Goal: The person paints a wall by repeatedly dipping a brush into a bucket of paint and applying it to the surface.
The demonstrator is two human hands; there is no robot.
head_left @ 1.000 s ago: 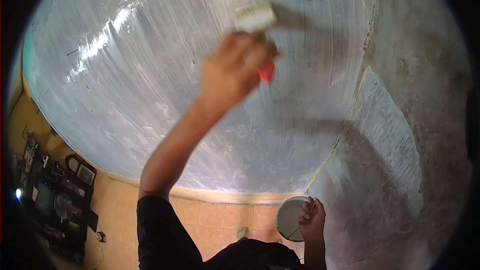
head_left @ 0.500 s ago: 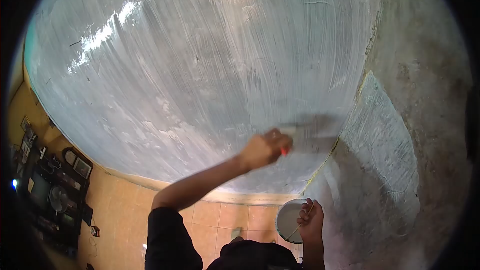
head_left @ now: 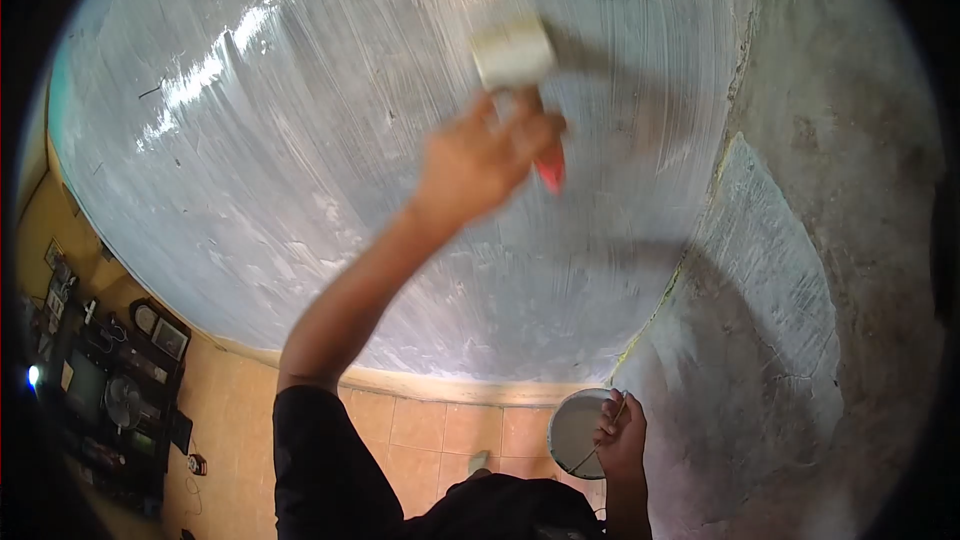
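My left hand [head_left: 485, 155] is closed round the handle of a wide paintbrush [head_left: 512, 52], slightly blurred by motion. Its pale bristles point up the wall, and the red handle end sticks out below my fingers. In front of me the wall [head_left: 330, 170] is coated in streaky, whitish-grey paint, glossy in patches. Low on the right, my right hand [head_left: 622, 428] grips the thin handle of a bucket [head_left: 556, 418], which hangs beside it. Greyish-white liquid shows inside the bucket.
An adjoining grey wall [head_left: 840, 90] meets the painted one along a rough corner, with a lighter patch [head_left: 770, 260] on it. Below lie orange floor tiles [head_left: 440, 430]. At the far left stands a dark cabinet [head_left: 90, 400] with a fan [head_left: 124, 400] and framed pictures.
My left hand has moved up the wall with the paintbrush, whose bristles now point upward. The bucket in my right hand has stayed nearly in place.
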